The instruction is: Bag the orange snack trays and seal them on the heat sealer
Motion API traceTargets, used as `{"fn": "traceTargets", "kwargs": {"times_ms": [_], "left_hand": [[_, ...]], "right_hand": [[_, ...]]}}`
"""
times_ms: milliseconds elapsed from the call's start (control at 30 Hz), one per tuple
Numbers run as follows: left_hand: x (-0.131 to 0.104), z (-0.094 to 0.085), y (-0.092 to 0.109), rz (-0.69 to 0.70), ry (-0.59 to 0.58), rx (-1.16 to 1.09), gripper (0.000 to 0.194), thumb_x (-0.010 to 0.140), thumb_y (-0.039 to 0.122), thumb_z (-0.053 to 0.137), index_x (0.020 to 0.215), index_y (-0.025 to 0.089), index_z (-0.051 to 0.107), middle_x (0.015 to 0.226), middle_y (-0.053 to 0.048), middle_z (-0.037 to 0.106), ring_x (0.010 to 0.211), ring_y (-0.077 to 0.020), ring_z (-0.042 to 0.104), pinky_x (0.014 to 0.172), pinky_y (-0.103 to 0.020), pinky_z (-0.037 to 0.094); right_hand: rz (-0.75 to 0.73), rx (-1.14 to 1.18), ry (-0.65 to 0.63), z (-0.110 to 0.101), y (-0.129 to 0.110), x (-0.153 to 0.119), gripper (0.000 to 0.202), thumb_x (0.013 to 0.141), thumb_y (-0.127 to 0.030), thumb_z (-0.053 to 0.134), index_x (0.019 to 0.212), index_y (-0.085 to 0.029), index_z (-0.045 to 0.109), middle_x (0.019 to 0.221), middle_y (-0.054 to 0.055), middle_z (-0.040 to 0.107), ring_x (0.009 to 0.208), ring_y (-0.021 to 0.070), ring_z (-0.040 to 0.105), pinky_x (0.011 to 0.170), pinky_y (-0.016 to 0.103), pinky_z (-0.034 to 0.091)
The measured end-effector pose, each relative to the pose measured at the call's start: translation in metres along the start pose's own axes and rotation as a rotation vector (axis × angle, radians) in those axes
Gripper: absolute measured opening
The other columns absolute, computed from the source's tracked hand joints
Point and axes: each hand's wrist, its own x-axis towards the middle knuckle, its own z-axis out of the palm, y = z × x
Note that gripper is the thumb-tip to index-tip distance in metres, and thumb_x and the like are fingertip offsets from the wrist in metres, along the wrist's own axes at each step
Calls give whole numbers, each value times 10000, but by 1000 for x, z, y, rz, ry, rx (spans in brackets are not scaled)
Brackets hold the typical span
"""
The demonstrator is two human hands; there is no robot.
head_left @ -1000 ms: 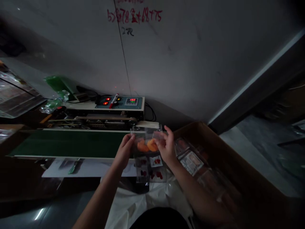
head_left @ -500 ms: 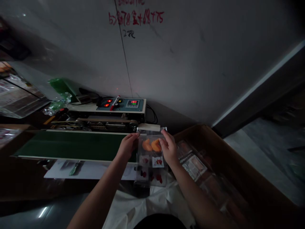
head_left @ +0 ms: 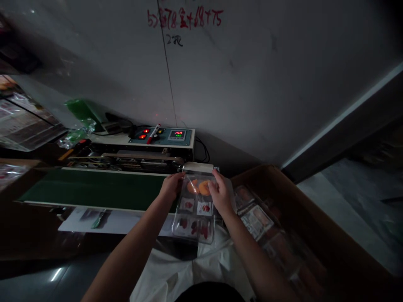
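Note:
A clear plastic package (head_left: 194, 216) hangs between my two hands at the right end of the green belt. Inside it show two orange pieces at the top, small white packets in the middle and dark red pieces at the bottom. My left hand (head_left: 171, 184) pinches its upper left edge. On the other side my right hand (head_left: 221, 193) grips the upper right edge, its thumb near the orange pieces. Just beyond the package is the machine (head_left: 160, 137) with lit red buttons and a display reading 190.
The green conveyor belt (head_left: 97, 186) stretches left. A cardboard box (head_left: 315, 212) holding several clear packages (head_left: 256, 220) stands at the right. A red-capped marker (head_left: 153, 134) lies on the machine, and an orange-handled tool (head_left: 74, 149) lies left of it. White paper (head_left: 122, 224) sits below the belt.
The package's lower end has swung slightly left and tilted, so its contents show more fully. Both hands keep their hold, and the view has shifted slightly.

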Motion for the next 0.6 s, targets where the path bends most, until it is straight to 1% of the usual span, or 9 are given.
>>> {"fn": "traceTargets", "kwargs": {"times_ms": [100, 233, 333, 400, 467, 600], "left_hand": [[4, 7, 1, 27, 20, 12, 252, 521, 242, 789, 632, 142, 586, 533, -8, 577, 416, -119, 527, 371, -205, 347], [6, 9, 2, 80, 26, 29, 298, 476, 282, 799, 624, 151, 575, 494, 27, 530, 385, -93, 469, 359, -194, 301], [8, 6, 1, 119, 53, 36, 341, 446, 320, 811, 628, 149, 578, 479, 50, 502, 372, -73, 431, 359, -187, 280], [10, 2, 1, 126, 84, 39, 352, 436, 329, 810, 628, 147, 579, 476, 54, 494, 371, -72, 426, 358, -189, 269], [13, -3, 1, 124, 114, 39, 345, 436, 322, 802, 635, 148, 581, 477, 53, 495, 380, -82, 442, 365, -195, 284], [13, -10, 5, 138, 138, 43, 332, 444, 317, 802, 618, 152, 573, 474, 52, 492, 386, -86, 450, 381, -201, 308]], "right_hand": [[-22, -46, 23, 0, 0, 2, 483, 855, -366, 523, 1290, -168, 591, 1205, 150, 635, 1018, 235, 617, 895, 399, 512], [-12, -75, 87, 3, -2, 6, 436, 856, -345, 526, 1257, -196, 606, 1148, 131, 629, 994, 228, 596, 882, 385, 499], [7, -111, 113, 8, -4, 6, 362, 866, -337, 544, 1190, -207, 637, 1063, 110, 612, 948, 217, 573, 887, 377, 489], [31, -127, 102, 13, -7, 5, 304, 877, -326, 552, 1133, -206, 662, 1012, 98, 595, 911, 207, 559, 887, 370, 486], [65, -119, 82, 18, -9, 3, 287, 882, -322, 558, 1113, -196, 672, 1025, 102, 576, 905, 203, 553, 883, 365, 486], [97, -75, 84, 31, -13, 0, 298, 882, -321, 561, 1123, -189, 674, 1099, 124, 552, 985, 227, 549, 917, 396, 478]]}}
